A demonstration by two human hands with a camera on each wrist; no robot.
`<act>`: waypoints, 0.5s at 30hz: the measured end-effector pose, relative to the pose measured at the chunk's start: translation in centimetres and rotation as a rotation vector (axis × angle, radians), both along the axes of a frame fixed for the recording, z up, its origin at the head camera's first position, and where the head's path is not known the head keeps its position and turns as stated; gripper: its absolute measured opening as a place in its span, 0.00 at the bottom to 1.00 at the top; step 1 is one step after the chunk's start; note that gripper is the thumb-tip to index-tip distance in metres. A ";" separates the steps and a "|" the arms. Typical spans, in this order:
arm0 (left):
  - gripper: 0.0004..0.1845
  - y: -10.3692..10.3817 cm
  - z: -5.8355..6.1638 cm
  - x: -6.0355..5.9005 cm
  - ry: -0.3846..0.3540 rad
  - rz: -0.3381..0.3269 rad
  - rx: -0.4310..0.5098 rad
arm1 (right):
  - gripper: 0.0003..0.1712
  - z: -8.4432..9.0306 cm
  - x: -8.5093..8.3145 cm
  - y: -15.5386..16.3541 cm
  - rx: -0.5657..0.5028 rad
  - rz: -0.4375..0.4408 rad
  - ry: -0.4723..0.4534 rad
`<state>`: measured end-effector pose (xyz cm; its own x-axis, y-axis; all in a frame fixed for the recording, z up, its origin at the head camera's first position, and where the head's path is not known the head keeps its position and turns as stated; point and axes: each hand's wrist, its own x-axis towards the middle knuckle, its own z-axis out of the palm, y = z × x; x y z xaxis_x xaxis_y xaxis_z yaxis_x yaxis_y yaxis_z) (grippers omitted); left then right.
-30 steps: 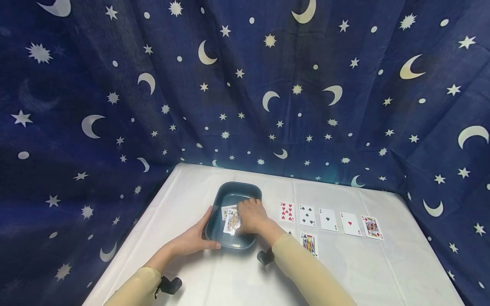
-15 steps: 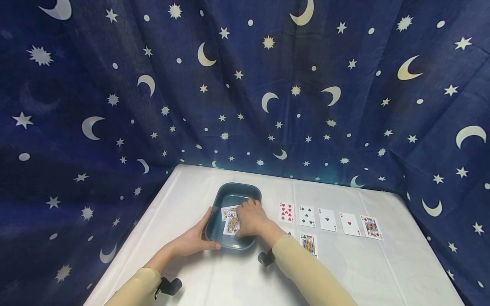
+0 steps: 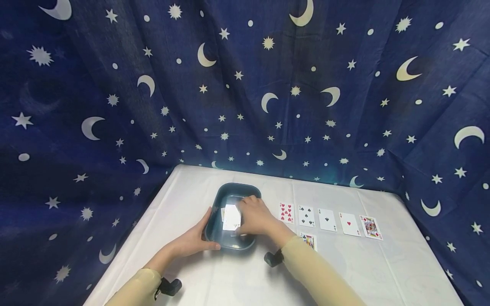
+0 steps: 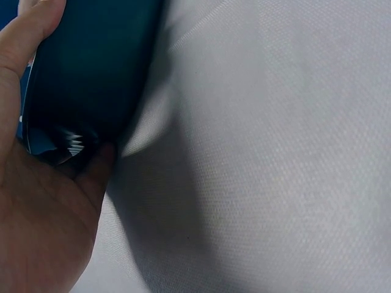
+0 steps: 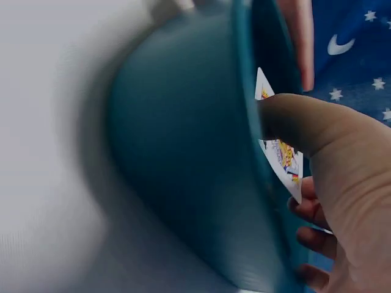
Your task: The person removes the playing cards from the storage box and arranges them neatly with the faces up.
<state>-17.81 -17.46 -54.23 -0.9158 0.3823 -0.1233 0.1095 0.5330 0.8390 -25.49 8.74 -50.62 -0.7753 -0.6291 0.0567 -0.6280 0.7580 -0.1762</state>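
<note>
A dark teal tray (image 3: 238, 186) stands on the white table, left of centre. My left hand (image 3: 198, 239) grips its near left corner, thumb along the front rim; in the left wrist view the palm (image 4: 43, 226) lies against the tray's outer wall (image 4: 91, 73). Reaching into the tray, my right hand (image 3: 253, 216) pinches a playing card (image 3: 231, 217) that is raised and tilted, its face washed out by glare. In the right wrist view the thumb (image 5: 299, 122) presses on a face card (image 5: 282, 157) just above the tray's rim (image 5: 244, 91). What lies under the card is hidden.
A row of face-up cards lies right of the tray: nine of hearts (image 3: 286, 212), a spade card (image 3: 307, 215), a club card (image 3: 328, 219), ace of hearts (image 3: 349, 223), a face card (image 3: 370, 227). Another face card (image 3: 309, 240) peeks from behind my right forearm. A star-and-moon curtain (image 3: 245, 85) surrounds the table.
My right hand has lifted the top face card off the pile in the tray and tilted it. The right forearm has shifted right. The left hand has stayed on the tray.
</note>
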 end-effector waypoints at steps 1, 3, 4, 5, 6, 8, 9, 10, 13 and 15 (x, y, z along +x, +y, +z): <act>0.70 0.0 0.0 0.0 0.007 -0.003 0.000 | 0.53 0.3 0.0 0.4 -0.019 0.002 0.003; 0.70 0.0 -0.1 0.0 0.017 -0.003 -0.005 | 0.54 1.0 0.2 1.4 -0.053 -0.002 0.001; 0.70 0.1 -0.1 -0.1 0.021 -0.002 -0.005 | 0.54 1.3 0.3 1.9 -0.069 -0.007 0.000; 0.71 0.1 -0.1 -0.1 0.024 -0.001 -0.007 | 0.54 1.6 0.4 2.6 -0.086 -0.014 -0.001; 0.71 0.1 -0.2 -0.1 0.024 0.001 -0.011 | 0.55 1.9 0.4 3.2 -0.096 -0.020 0.000; 0.71 0.1 -0.2 -0.1 0.024 0.007 -0.017 | 0.54 2.4 0.6 4.7 -0.111 -0.037 -0.010; 0.71 0.1 -0.2 -0.1 0.022 0.008 -0.017 | 0.55 2.7 0.7 5.4 -0.120 -0.046 -0.012; 0.71 0.1 -0.2 0.0 0.021 0.009 -0.018 | 0.55 2.9 0.8 6.2 -0.125 -0.057 -0.019; 0.71 0.1 -0.1 0.0 0.014 0.014 -0.016 | 0.54 3.3 1.1 8.5 -0.146 -0.086 -0.031; 0.70 0.2 0.0 0.1 0.012 0.017 -0.016 | 0.54 3.5 1.4 10.1 -0.161 -0.107 -0.035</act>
<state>-17.71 -17.29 -54.20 -0.9238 0.3642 -0.1180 0.1104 0.5484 0.8289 -24.10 18.84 -47.16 -0.8405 -0.5281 0.1215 -0.5367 0.7804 -0.3210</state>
